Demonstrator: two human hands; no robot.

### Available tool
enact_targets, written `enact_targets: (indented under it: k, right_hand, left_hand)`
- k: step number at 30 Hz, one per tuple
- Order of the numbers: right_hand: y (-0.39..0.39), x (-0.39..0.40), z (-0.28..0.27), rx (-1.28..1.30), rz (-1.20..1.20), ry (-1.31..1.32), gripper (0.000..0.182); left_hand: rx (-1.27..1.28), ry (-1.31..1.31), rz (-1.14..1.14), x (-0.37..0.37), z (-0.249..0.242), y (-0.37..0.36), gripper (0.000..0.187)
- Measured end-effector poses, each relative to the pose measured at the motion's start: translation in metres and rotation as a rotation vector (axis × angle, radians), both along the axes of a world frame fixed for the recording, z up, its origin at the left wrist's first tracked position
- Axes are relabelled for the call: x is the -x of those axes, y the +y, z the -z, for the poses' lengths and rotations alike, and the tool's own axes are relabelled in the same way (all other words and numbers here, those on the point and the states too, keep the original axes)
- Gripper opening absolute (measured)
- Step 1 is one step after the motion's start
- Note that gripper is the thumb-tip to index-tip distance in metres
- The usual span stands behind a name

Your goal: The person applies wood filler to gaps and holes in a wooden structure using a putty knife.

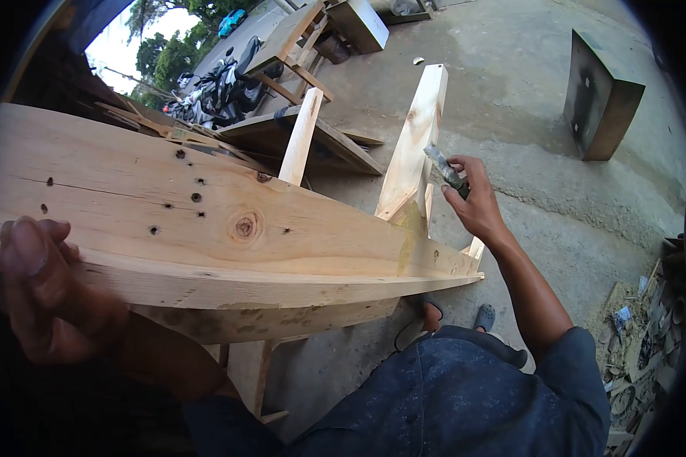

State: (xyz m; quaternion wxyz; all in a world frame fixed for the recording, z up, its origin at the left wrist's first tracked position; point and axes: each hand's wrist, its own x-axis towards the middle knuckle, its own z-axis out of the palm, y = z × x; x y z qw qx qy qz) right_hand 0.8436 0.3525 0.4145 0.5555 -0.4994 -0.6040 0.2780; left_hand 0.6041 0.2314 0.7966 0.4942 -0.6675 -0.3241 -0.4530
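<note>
A long pale wooden board (320, 247), part of a wooden frame, stretches across the view, with knots, a crack and several dark holes in its face. My left hand (49, 293) is at the board's near left edge, fingers curled together; whatever they hold, if anything, is hidden. Beyond the board's right part, my right hand (472, 198) is closed around a small putty knife (440, 165) with a dark handle and a pale, smeared blade. Near it an upright wooden leg (415, 141) rises from the frame. A yellowish smear (409, 236) marks the board below the leg.
A second wooden piece (302, 137) sticks up behind the board. A metal box (602, 99) stands on the concrete floor (503, 91). Wood scraps (640, 343) lie at the right. Motorcycles (221, 87) and a wooden table (282, 42) are at the back.
</note>
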Motion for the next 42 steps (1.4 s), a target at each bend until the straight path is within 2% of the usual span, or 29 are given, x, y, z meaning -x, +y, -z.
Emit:
enact_targets:
  k: [1,4,6,9,14,21,24,26,27,29,30,32,34,36,42]
  right_hand:
    - [0.006,0.001,-0.01,-0.103,-0.011,-0.021,0.043]
    - [0.015,0.004,-0.034,-0.044,-0.143,-0.117,0.043]
    - [0.024,0.007,-0.029,-0.065,-0.131,-0.126,0.038]
    - [0.031,0.002,-0.017,-0.037,-0.152,-0.195,0.036]
    - [0.016,-0.007,-0.008,0.028,-0.123,-0.25,0.036]
    - [-0.008,-0.032,-0.009,0.095,-0.103,-0.303,0.035]
    - [-0.011,-0.038,-0.011,0.148,-0.041,-0.278,0.036]
    - [-0.006,-0.033,-0.012,-0.029,0.007,-0.105,0.035]
    - [-0.002,-0.029,-0.01,-0.028,0.009,-0.105,0.035]
    - [0.008,-0.018,-0.005,0.209,-0.19,0.345,0.027]
    - [0.011,-0.016,-0.009,0.207,-0.188,0.344,0.027]
    - [0.016,-0.014,-0.017,0.461,-0.417,0.688,0.026]
    - [0.024,-0.007,-0.009,0.458,-0.426,0.655,0.031]
    - [0.029,-0.004,0.003,0.626,-0.462,0.53,0.035]
    - [0.015,-0.035,0.017,0.69,-0.439,0.405,0.041]
  left_hand:
    - [0.042,0.031,-0.002,0.003,-0.002,-0.002,0.028]
    - [0.095,0.106,0.011,0.006,-0.007,-0.004,0.026]
    - [0.106,0.155,0.028,0.005,-0.006,-0.004,0.026]
    - [0.05,0.05,-0.017,-0.003,0.002,0.0,0.027]
    - [-0.023,-0.073,0.03,-0.003,0.008,0.003,0.028]
    - [0.056,0.028,0.02,0.007,-0.001,-0.003,0.029]
    - [0.038,-0.01,0.002,0.005,0.002,-0.002,0.029]
    - [0.04,0.021,0.02,0.008,0.0,-0.002,0.029]
    - [0.04,0.032,0.027,0.008,-0.001,-0.001,0.029]
    - [0.062,0.036,0.033,0.008,-0.003,-0.002,0.028]
    - [0.068,0.037,0.036,0.007,-0.003,-0.003,0.028]
    - [0.115,0.097,0.003,0.003,-0.005,-0.006,0.027]
    - [0.109,0.114,-0.021,0.003,-0.003,-0.004,0.027]
    - [0.094,0.11,-0.035,0.002,-0.001,-0.003,0.028]
    - [0.066,0.1,-0.027,0.003,0.0,-0.002,0.028]
